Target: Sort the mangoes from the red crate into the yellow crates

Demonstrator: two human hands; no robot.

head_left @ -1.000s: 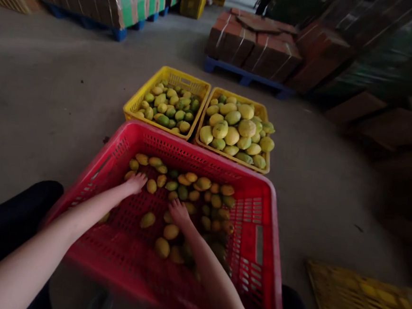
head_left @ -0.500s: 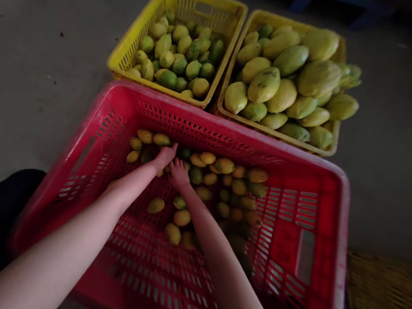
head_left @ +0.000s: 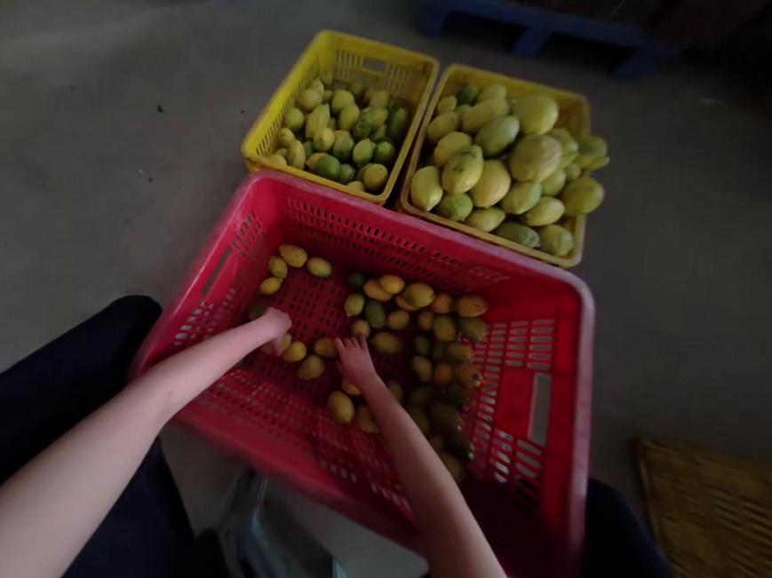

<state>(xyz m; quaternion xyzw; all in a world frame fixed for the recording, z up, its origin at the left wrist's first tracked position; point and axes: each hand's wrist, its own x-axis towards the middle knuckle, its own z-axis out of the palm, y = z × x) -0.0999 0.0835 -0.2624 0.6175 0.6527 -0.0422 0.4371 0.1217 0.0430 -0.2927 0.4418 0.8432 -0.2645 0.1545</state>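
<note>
A red plastic crate with slotted walls holds many small oval yellow-green fruits, clustered mostly toward its right half. My left hand reaches down inside the left part, over a few yellow fruits. Its fingers point downward and are blurred and partly hidden, so its grip is unclear. Toward the middle, my right hand has its fingers apart and lowered among the fruits, close to one yellow fruit on its left. It appears to hold nothing.
Behind the red crate stand two yellow crates on the floor: the left crate has smaller green-yellow fruits, the right crate larger ones heaped above its rim. A blue pallet lies farther back. Yellow woven matting is at lower right.
My hands, close together near the far wall before, are now apart: the left has moved left and nearer, the right nearer. Several fruits around them have shifted. The view has tilted and widened.
</note>
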